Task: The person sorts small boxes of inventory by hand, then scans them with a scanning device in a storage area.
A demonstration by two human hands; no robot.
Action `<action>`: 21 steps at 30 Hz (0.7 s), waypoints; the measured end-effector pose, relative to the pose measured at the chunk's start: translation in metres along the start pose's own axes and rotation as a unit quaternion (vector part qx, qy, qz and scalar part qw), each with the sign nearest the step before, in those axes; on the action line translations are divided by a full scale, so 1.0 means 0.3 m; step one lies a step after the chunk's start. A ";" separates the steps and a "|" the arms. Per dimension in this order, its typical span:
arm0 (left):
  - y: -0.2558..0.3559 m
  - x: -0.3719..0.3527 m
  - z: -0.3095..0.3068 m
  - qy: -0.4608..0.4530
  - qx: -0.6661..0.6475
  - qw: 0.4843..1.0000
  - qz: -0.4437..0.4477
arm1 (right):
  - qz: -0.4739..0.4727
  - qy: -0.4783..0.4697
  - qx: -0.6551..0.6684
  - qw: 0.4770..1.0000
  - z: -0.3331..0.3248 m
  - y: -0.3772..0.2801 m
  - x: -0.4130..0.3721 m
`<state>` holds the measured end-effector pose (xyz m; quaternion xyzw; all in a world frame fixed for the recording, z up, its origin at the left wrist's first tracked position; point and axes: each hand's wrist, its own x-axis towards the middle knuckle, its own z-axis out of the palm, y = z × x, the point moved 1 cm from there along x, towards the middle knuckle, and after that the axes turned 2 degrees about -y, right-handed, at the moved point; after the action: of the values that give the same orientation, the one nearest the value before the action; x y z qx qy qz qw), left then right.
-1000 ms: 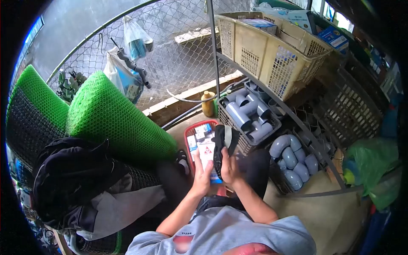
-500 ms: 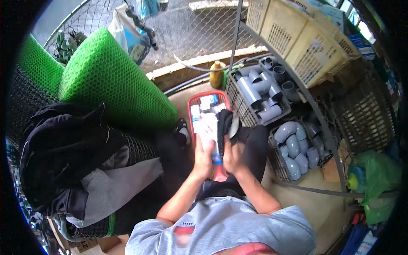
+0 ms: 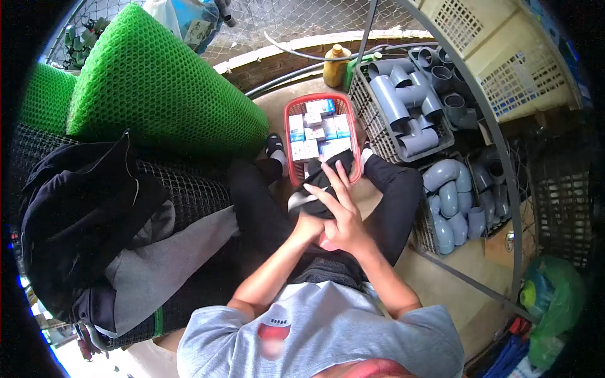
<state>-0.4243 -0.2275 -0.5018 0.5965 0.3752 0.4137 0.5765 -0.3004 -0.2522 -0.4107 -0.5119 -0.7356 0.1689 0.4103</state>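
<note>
A black cloth item (image 3: 324, 186) with a grey-white part lies between my two hands above my lap. My left hand (image 3: 310, 225) is under it, its fingers mostly hidden by the cloth and my other hand. My right hand (image 3: 343, 217) rests on the cloth with its fingers spread. Just beyond my hands, a red basket (image 3: 354, 135) stands on the floor between my feet. Small white and blue boxes (image 3: 315, 132) lie inside it.
Green mesh rolls (image 3: 170, 88) stand at the left, with dark clothing (image 3: 69, 220) draped nearby. At the right are crates of grey pipe fittings (image 3: 394, 104), a metal bar (image 3: 504, 151) and a cream crate (image 3: 517, 75). A yellow bottle (image 3: 336, 68) stands behind the basket.
The white item between my hands is out of sight, and the boxes in the basket show more fully. My hands have come together around the black cloth. The view has shifted.
</note>
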 end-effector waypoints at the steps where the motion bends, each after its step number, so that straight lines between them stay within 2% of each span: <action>1: -0.024 -0.008 0.011 -0.018 0.034 0.999 0.033 | 0.016 0.012 0.020 1.000 0.001 0.021 0.000; 2: 0.064 0.019 0.000 -0.083 -0.007 0.996 0.036 | 0.032 0.022 0.002 0.999 -0.018 0.048 0.014; 3: 0.062 0.015 0.008 -0.070 0.082 0.994 -0.019 | 0.064 0.044 0.018 0.997 -0.039 0.084 0.021; 4: 0.175 0.039 0.024 -0.006 0.201 0.977 0.067 | 0.098 0.065 0.035 0.993 -0.058 0.119 0.025; 5: 0.193 0.040 0.008 -0.036 0.301 0.948 0.097 | 0.164 0.101 0.158 0.969 -0.056 0.167 0.021; 6: 0.211 0.044 -0.022 -0.068 0.398 0.906 0.128 | 0.340 0.044 0.262 0.902 -0.109 0.157 0.018; 7: 0.238 0.057 -0.044 -0.067 0.413 0.893 0.166 | 0.357 0.060 0.317 0.877 -0.095 0.192 -0.012; 8: 0.240 0.067 -0.066 -0.070 0.422 0.892 0.149 | 0.372 0.077 0.369 0.848 -0.068 0.225 -0.046; 10: 0.206 0.090 -0.096 -0.051 0.422 0.894 0.140 | 0.376 0.051 0.201 0.903 -0.033 0.203 -0.084; 11: 0.192 0.100 -0.097 -0.032 0.409 0.903 0.128 | 0.323 0.030 0.195 0.925 -0.010 0.204 -0.077; 12: 0.188 0.086 -0.095 -0.033 0.409 0.903 0.130 | 0.325 0.030 0.182 0.927 -0.009 0.177 -0.069; 14: 0.212 0.049 -0.081 -0.090 0.414 0.898 0.121 | 0.364 0.056 0.283 0.886 0.015 0.246 -0.092; 15: 0.241 0.040 -0.087 -0.129 0.413 0.889 0.149 | 0.415 0.025 0.365 0.833 0.006 0.301 -0.122; 16: 0.264 0.031 -0.091 -0.140 0.397 0.890 0.176 | 0.400 0.061 0.516 0.755 0.034 0.344 -0.136; 18: 0.316 0.029 -0.096 -0.154 0.387 0.893 0.171 | 0.279 0.082 0.650 0.702 0.015 0.253 -0.089; 19: 0.299 0.042 -0.109 -0.128 0.369 0.904 0.172 | 0.257 0.101 0.686 0.673 0.027 0.226 -0.081; 20: 0.268 0.052 -0.123 -0.102 0.351 0.915 0.172 | 0.284 0.092 0.663 0.686 0.089 0.323 -0.165; 21: 0.242 0.066 -0.132 -0.089 0.298 0.944 0.106 | 0.334 0.099 0.581 0.736 0.077 0.281 -0.155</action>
<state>-0.4558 -0.1982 -0.4285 0.8118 0.3630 0.2867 0.3563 -0.2600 -0.2543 -0.5010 -0.4006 -0.2315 0.6380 0.6155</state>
